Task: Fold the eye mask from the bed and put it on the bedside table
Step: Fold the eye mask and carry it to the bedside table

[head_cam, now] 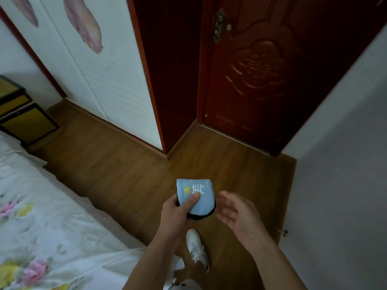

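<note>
Pinching the folded eye mask under its thumb, the left hand holds it; the right hand hovers beside, fingers spread.

floor: brown wood-plank floor | doors: dark red carved wooden door, shut; white wardrobe doors with pink flower print | wall: plain white wall at right | light: dim

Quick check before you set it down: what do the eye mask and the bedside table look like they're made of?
Eye mask: soft fabric, matte light blue with a black edge; it bends over on itself in the left hand. Bedside table: probably wood or laminate, dark frame around yellowish panels; blurred, so unsure.
</note>
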Action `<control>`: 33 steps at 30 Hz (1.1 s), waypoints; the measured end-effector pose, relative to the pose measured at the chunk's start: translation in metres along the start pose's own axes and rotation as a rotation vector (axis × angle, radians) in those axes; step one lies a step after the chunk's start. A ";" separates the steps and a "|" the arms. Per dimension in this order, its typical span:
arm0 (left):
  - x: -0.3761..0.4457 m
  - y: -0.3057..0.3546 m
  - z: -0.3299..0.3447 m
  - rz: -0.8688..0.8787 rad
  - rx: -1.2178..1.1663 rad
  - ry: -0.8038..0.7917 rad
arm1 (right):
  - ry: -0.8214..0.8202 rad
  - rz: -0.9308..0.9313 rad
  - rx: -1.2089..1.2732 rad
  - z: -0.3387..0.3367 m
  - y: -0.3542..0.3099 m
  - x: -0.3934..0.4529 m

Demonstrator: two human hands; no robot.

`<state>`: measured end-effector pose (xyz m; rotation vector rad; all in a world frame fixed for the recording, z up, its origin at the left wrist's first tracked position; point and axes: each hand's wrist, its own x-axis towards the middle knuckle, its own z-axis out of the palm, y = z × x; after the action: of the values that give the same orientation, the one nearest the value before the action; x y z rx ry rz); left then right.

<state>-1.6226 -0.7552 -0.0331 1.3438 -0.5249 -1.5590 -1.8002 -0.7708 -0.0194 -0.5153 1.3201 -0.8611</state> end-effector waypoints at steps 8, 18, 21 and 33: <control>0.132 0.100 -0.034 0.067 -0.073 0.137 | -0.085 0.028 -0.116 0.107 -0.096 0.129; 0.202 0.176 -0.111 0.157 -0.250 0.398 | -0.345 0.097 -0.302 0.258 -0.148 0.223; 0.221 0.192 -0.138 0.175 -0.293 0.488 | -0.421 0.124 -0.324 0.302 -0.152 0.253; 0.347 0.309 -0.255 0.274 -0.379 0.771 | -0.687 0.210 -0.437 0.522 -0.193 0.399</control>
<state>-1.2394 -1.1217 -0.0294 1.3746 0.0703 -0.7694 -1.3351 -1.2740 -0.0120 -0.9009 0.8894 -0.1712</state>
